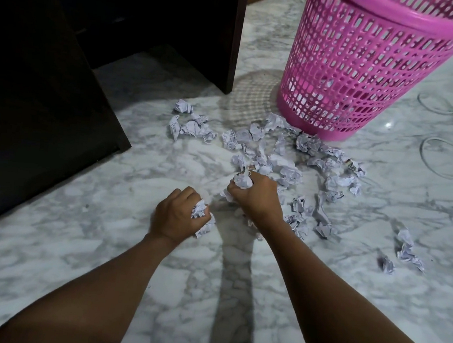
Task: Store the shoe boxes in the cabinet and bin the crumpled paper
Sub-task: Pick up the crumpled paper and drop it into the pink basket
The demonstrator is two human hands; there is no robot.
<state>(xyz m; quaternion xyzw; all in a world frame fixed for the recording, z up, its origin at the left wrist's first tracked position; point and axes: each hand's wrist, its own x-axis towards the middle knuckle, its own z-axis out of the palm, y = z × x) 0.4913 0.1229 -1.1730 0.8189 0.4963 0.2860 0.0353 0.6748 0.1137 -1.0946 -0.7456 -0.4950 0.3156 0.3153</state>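
Left hand (177,216), right hand (254,192) each clutch crumpled paper (284,166); marble floor (100,242), pink bin (356,73), dark cabinet (49,69)

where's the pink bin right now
Head view, upper right: the pink bin stands on the marble floor, just right of the dark cabinet, crumpled paper scattered at its base.

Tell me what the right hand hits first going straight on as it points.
Likely the loose paper on the floor just ahead of the right hand, which grips a wad. Beyond that, more paper; height above the floor is unclear.
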